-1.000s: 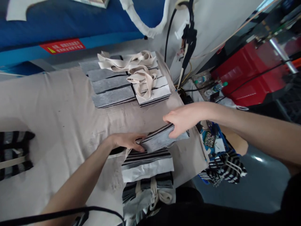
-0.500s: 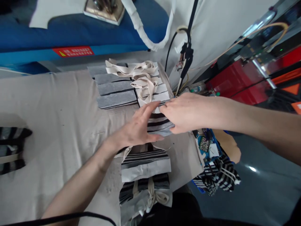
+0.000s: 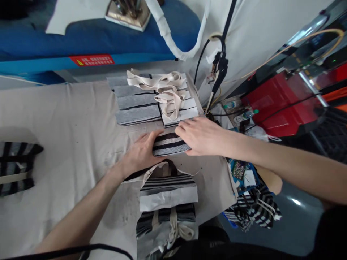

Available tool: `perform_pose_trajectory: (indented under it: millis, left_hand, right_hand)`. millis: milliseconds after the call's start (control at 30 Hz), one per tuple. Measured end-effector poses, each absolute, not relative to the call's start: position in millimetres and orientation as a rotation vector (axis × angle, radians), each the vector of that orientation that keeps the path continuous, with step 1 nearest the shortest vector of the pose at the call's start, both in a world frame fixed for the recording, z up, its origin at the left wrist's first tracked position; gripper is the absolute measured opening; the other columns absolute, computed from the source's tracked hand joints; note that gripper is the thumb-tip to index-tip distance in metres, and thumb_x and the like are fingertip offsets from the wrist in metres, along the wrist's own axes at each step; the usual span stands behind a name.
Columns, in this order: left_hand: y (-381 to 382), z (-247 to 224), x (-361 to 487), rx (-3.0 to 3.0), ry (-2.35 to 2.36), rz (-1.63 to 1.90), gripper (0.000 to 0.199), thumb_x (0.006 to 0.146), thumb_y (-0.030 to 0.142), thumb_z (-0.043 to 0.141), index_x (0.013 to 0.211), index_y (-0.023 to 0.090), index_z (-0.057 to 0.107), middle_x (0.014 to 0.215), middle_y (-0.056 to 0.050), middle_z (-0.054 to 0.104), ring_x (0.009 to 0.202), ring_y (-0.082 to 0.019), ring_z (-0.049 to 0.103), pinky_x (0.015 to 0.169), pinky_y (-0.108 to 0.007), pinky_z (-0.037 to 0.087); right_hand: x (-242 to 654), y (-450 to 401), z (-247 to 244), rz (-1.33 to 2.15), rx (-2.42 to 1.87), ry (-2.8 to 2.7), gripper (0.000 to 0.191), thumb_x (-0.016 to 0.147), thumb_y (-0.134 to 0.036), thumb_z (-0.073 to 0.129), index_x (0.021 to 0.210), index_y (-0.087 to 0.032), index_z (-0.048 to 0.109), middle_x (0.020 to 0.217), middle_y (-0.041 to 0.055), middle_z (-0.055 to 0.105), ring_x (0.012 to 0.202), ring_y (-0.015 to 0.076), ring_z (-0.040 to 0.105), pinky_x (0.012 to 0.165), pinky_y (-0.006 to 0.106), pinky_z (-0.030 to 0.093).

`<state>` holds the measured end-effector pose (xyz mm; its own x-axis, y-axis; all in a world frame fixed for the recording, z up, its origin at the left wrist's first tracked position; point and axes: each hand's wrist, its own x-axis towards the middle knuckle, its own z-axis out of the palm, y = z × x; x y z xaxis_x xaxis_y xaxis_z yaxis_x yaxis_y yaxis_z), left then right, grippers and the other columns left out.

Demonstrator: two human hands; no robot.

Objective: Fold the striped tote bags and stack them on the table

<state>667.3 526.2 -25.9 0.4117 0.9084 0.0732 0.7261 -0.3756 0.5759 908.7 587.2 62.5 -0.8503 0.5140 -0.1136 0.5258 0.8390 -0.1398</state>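
A stack of folded black, grey and white striped fabric pieces (image 3: 170, 144) lies between my two hands in the head view. My left hand (image 3: 143, 150) grips its left end, thumb along the far side and fingers partly under the near side. Over the right end curls my right hand (image 3: 199, 136), its fingers bent around the far edge. Just beyond are grey and white fabric stacks (image 3: 138, 115), with a bunched cream strap (image 3: 173, 97) on top. Closer to my body sits another striped bundle with a white band (image 3: 168, 191), and below it a striped bundle tied with a cream bow (image 3: 173, 220).
A blue padded board (image 3: 89, 45) with an iron (image 3: 128, 16) and white hose stands behind the cloth-covered table (image 3: 78, 151). Another striped bundle (image 3: 16, 168) lies far left. Black cables (image 3: 221, 68) hang at the back right. A bin of striped pieces (image 3: 252, 206) sits below the right edge.
Both hands have shifted left with the striped stack between them. My left hand has closed in on its left end. The camera view has shifted slightly.
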Motion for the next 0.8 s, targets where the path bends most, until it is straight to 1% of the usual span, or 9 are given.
perform_pose_trajectory:
  millis: [67, 133, 233, 333, 467, 567, 633, 733, 800]
  left_hand:
    - [525, -36, 652, 2.299, 1.503, 0.442, 0.079, 0.080, 0.048, 0.078, 0.146, 0.024, 0.042, 0.132, -0.013, 0.067, 0.123, -0.036, 0.063, 0.118, -0.054, 0.038]
    - [526, -52, 640, 2.385, 1.596, 0.320, 0.076, 0.080, 0.046, 0.077, 0.144, 0.021, 0.046, 0.125, -0.015, 0.069, 0.119, -0.038, 0.064, 0.119, -0.057, 0.035]
    - [526, -78, 629, 2.461, 1.683, 0.130, 0.072, 0.079, 0.039, 0.077, 0.141, 0.015, 0.050, 0.121, -0.019, 0.070, 0.118, -0.040, 0.064, 0.117, -0.057, 0.035]
    - [525, -97, 625, 2.427, 1.733, 0.073, 0.070, 0.079, 0.037, 0.076, 0.140, 0.014, 0.050, 0.126, -0.020, 0.067, 0.121, -0.040, 0.061, 0.113, -0.055, 0.039]
    - [522, -100, 622, 2.369, 1.732, 0.136, 0.069, 0.081, 0.041, 0.073, 0.141, 0.015, 0.050, 0.128, -0.019, 0.065, 0.124, -0.040, 0.059, 0.112, -0.054, 0.040]
    - [522, -95, 617, 2.337, 1.702, 0.171, 0.068, 0.083, 0.044, 0.070, 0.142, 0.015, 0.050, 0.128, -0.018, 0.065, 0.124, -0.039, 0.059, 0.113, -0.055, 0.039]
    - [522, -93, 613, 2.268, 1.712, 0.180, 0.067, 0.084, 0.046, 0.068, 0.141, 0.015, 0.051, 0.129, -0.017, 0.065, 0.124, -0.039, 0.059, 0.112, -0.054, 0.041]
    - [524, -98, 605, 2.120, 1.728, 0.242, 0.066, 0.082, 0.047, 0.068, 0.139, 0.017, 0.053, 0.132, -0.016, 0.064, 0.125, -0.037, 0.060, 0.110, -0.052, 0.045]
    - [525, -103, 598, 2.019, 1.712, 0.314, 0.068, 0.081, 0.048, 0.069, 0.140, 0.020, 0.052, 0.134, -0.013, 0.064, 0.126, -0.035, 0.060, 0.110, -0.050, 0.046]
  right_hand:
    - [903, 591, 30, -0.219, 0.789, 2.940, 0.053, 0.081, -0.039, 0.083, 0.123, -0.018, 0.057, 0.123, 0.0150, 0.065, 0.114, 0.0339, 0.061, 0.097, 0.044, 0.048]
    - [895, 594, -7, -0.187, 0.765, 2.948, 0.055, 0.086, -0.038, 0.080, 0.129, -0.015, 0.053, 0.130, 0.0173, 0.061, 0.119, 0.0345, 0.059, 0.098, 0.045, 0.046]
    - [882, 595, -59, -0.224, 0.794, 2.968, 0.051, 0.092, -0.032, 0.073, 0.133, -0.011, 0.050, 0.130, 0.0193, 0.059, 0.118, 0.0336, 0.058, 0.097, 0.045, 0.045]
    - [875, 595, -92, -0.271, 0.855, 2.968, 0.055, 0.091, -0.029, 0.074, 0.136, -0.010, 0.049, 0.128, 0.0184, 0.059, 0.115, 0.0328, 0.058, 0.097, 0.044, 0.045]
    - [880, 597, -103, -0.339, 0.929, 2.988, 0.061, 0.088, -0.028, 0.077, 0.139, -0.012, 0.048, 0.131, 0.0186, 0.056, 0.118, 0.0342, 0.055, 0.099, 0.045, 0.044]
    - [885, 599, -102, -0.404, 0.950, 2.984, 0.055, 0.088, -0.027, 0.077, 0.134, -0.013, 0.051, 0.128, 0.0177, 0.057, 0.117, 0.0329, 0.056, 0.098, 0.045, 0.045]
    - [887, 600, -102, -0.437, 0.964, 2.985, 0.051, 0.089, -0.027, 0.076, 0.132, -0.014, 0.052, 0.126, 0.0171, 0.058, 0.115, 0.0317, 0.058, 0.097, 0.045, 0.046]
    - [885, 602, -106, -0.525, 1.007, 3.000, 0.048, 0.088, -0.026, 0.077, 0.128, -0.014, 0.054, 0.123, 0.0167, 0.060, 0.113, 0.0312, 0.060, 0.098, 0.045, 0.048]
    - [884, 603, -108, -0.662, 1.058, 3.003, 0.047, 0.085, -0.024, 0.079, 0.125, -0.014, 0.056, 0.122, 0.0155, 0.061, 0.113, 0.0304, 0.061, 0.100, 0.044, 0.048]
